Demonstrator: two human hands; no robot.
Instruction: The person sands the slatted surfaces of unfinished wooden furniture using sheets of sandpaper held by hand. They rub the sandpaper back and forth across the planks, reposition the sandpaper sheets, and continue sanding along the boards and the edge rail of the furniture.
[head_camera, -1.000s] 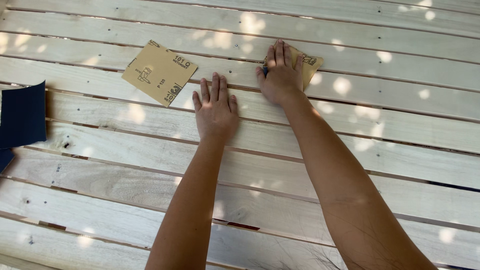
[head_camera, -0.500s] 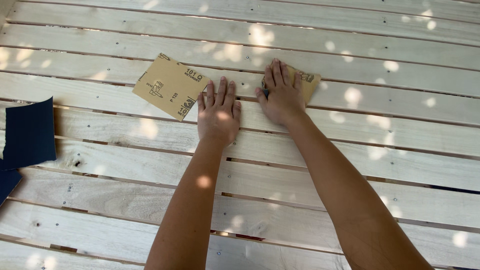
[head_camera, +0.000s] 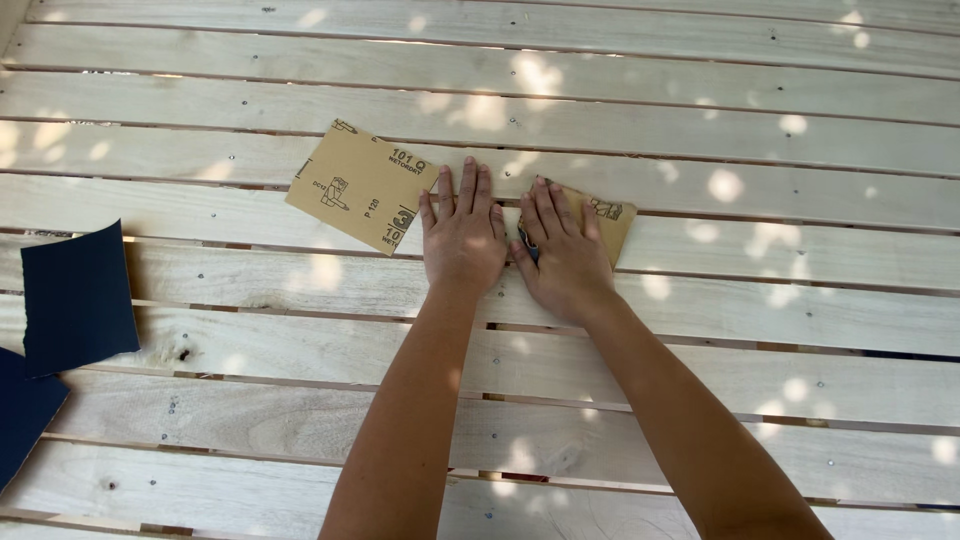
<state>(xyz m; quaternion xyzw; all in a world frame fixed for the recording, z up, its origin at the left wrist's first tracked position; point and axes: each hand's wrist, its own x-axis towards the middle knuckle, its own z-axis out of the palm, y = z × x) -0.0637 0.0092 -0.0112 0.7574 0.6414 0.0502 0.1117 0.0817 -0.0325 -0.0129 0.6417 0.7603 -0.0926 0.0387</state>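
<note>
A tan rectangular sheet of sandpaper (head_camera: 362, 186), dark print on its backing, lies tilted on the pale wooden slats (head_camera: 700, 330), long axis running down to the right. My left hand (head_camera: 462, 235) lies flat, fingers spread, just beside its lower corner. My right hand (head_camera: 560, 255) presses open-palmed on a smaller tan sandpaper piece (head_camera: 610, 222). Two dark blue sheets (head_camera: 75, 300) lie far left.

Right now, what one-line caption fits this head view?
Right hand presses a sandpaper piece on pale wooden slats; left hand lies flat beside it.
</note>
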